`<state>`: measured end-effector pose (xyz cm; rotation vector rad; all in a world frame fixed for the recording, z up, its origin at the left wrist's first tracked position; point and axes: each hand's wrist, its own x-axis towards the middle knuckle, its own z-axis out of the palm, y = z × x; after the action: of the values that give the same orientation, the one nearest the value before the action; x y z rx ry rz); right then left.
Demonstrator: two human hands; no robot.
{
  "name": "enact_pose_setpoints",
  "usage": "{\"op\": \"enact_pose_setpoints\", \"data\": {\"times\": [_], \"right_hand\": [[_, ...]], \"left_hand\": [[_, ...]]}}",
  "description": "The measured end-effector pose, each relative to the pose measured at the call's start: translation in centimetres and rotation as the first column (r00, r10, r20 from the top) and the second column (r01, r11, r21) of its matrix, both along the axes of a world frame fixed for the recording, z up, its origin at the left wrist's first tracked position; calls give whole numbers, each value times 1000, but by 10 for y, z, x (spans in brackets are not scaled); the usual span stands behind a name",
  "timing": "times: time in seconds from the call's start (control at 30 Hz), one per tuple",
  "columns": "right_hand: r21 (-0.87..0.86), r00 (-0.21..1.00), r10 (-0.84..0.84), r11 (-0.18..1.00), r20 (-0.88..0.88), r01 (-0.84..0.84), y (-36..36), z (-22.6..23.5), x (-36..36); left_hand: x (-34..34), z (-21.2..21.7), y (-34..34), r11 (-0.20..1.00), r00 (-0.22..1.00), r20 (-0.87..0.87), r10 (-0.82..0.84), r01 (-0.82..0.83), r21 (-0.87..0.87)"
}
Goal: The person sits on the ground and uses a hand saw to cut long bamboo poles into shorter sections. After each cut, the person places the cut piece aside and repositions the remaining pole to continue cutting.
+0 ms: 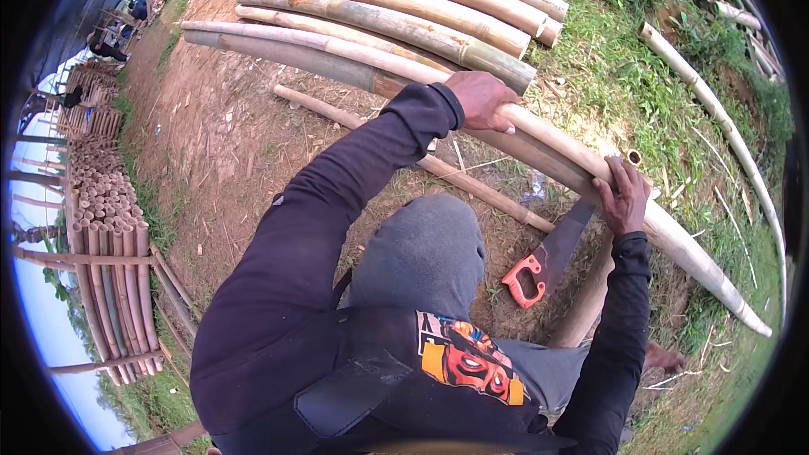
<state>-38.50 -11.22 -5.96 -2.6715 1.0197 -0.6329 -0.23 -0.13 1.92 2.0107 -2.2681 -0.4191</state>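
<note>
A long pale bamboo pole (565, 145) slants across in front of me from the far left to the near right. My left hand (482, 103) is closed over its middle, thumb along the top. Farther right, my right hand (624, 195) grips the same pole, fingers over the far side. A darker, greyish bamboo pole (337, 69) lies close along its near side, partly hidden by my left arm. Just below my right hand, a handsaw (527, 281) with an orange handle leans with its blade up against the poles.
Several cut bamboo poles (404, 24) lie side by side beyond my hands. A thinner pole (480, 188) rests on the dirt before my knee. Another long pole (716, 109) curves through the grass at right. Stacked bamboo (109, 202) stands at left, with people (108, 47) farther back.
</note>
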Motion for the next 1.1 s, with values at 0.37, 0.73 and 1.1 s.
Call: {"op": "enact_pose_setpoints", "data": {"times": [0.37,0.73,1.1], "right_hand": [[-271,982,-176,944,73,189,39,-8,-9],[150,815,-90,966,-572,212,277,-162,-43],[563,844,-506,756,178,334,338,18,-150]], "left_hand": [[2,-10,-4,994,997,-27,-69,66,-87],[-1,-12,-5,996,1000,4,-17,17,-83],[4,-21,-7,989,999,36,-33,38,-143]]}}
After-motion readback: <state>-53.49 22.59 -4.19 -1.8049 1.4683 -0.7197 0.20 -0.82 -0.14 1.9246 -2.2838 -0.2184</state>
